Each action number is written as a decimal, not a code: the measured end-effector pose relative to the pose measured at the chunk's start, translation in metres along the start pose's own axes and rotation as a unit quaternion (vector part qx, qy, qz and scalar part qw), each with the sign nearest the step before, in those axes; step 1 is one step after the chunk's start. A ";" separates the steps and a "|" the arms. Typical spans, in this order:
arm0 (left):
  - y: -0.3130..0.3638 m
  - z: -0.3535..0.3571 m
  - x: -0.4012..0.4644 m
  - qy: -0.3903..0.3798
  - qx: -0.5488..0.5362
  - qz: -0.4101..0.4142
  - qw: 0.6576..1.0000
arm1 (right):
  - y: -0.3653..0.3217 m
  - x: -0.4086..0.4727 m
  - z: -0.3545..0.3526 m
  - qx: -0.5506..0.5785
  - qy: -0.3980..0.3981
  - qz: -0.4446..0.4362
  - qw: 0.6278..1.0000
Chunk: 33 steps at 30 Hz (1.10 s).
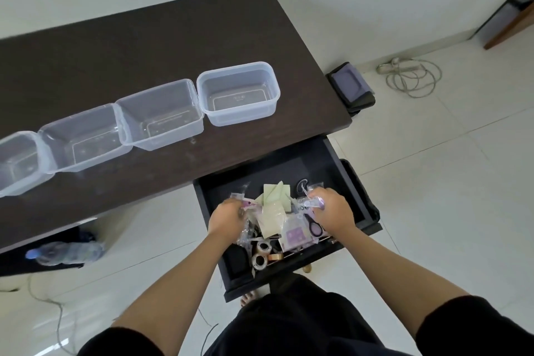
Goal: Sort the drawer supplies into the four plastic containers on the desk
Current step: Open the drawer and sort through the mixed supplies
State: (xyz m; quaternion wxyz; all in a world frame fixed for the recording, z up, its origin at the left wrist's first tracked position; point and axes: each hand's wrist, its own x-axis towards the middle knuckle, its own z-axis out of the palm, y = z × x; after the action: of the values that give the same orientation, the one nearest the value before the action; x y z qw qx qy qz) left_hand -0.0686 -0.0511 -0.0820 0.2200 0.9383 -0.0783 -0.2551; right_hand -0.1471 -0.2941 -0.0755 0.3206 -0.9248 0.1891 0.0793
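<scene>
Head view: dark brown table point(161, 46) carries four clear plastic containers in a diagonal row, rims touching or nearly so. Rightmost container point(238, 93) is rounded and slightly frosted; second container point(160, 114) and third container point(83, 138) are squarer and clearer; leftmost container point(17, 162) is cut off by the frame edge. All four look empty.

Below the table's near right corner a black drawer point(289, 165) stands pulled out. Its front half holds a jumbled pile of supplies: pale yellow-green sticky notes point(274, 195), small clear plastic packets, a purple-printed packet point(295, 233), black-handled scissors point(315, 227), and rolls of tape point(261, 254) near the front edge. Back half of the drawer is bare.

Both hands are in the drawer, on the pile. Left hand point(226, 218) has its grip closed over a pinkish packet point(249, 204) at the pile's left side. Right hand point(335, 209) has its grip closed on a clear packet with purple contents point(313, 203) at the pile's right side. Fingertips are blurred, exact contact hard to tell.

White tiled floor, a coiled cable point(410, 75) lies far right.
</scene>
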 end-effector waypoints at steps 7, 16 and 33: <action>0.006 -0.021 -0.027 0.077 -0.120 -0.053 0.988 | -0.010 -0.019 -0.009 0.030 0.073 0.003 0.997; 0.026 -0.045 -0.053 0.118 -0.171 -0.012 0.978 | -0.029 -0.043 -0.026 0.083 0.146 -0.014 0.986; 0.186 0.010 -0.031 0.146 -0.221 0.041 0.963 | 0.041 -0.020 -0.139 0.187 0.210 -0.006 0.960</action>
State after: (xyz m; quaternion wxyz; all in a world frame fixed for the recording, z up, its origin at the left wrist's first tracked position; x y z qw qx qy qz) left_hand -0.1066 -0.2127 0.0087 0.4417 0.8891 -0.0258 -0.1173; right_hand -0.1780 -0.4042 0.0149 0.4413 -0.8453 0.2583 -0.1549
